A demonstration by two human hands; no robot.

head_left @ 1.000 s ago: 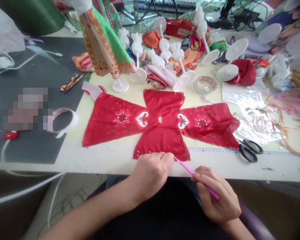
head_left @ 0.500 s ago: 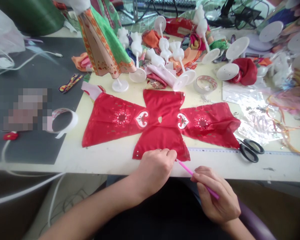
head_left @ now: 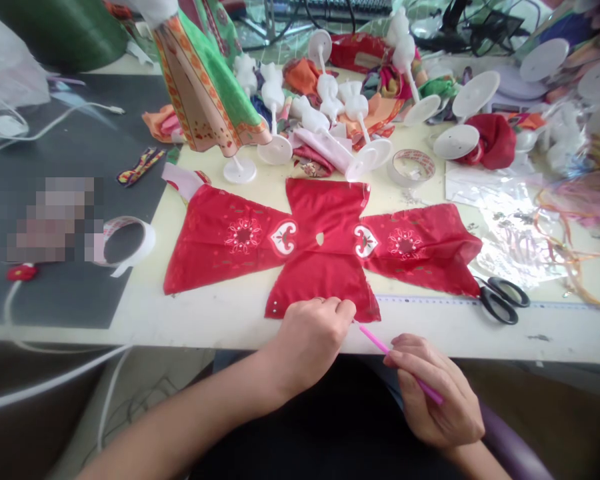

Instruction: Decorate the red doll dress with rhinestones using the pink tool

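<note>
A red cross-shaped piece of satin cloth [head_left: 325,207] lies flat, with a small hole at its centre and white heart and flower patterns on its side arms. Two small white dots mark its front left corner. My left hand [head_left: 317,340] rests over the cloth's front edge, fingers curled closed; whatever is between the fingertips is hidden. In my right hand [head_left: 437,393], off the table's front edge, is a slim pink pen-like tool [head_left: 375,339]. Its fine pale tip points up-left, close to my left fingertips and the cloth's front right corner.
Black-handled scissors [head_left: 503,300] and a ruler [head_left: 430,303] lie right of the cloth. Tape rolls [head_left: 414,168] sit behind and at left. A dressed doll form [head_left: 220,100] stands back left, among white doll stands [head_left: 330,100] and cloth scraps. Cables hang at left.
My right hand and the pink tool have shifted slightly right and down, the tip drawing back a little from my left fingertips. My left hand and the cloth stay nearly still.
</note>
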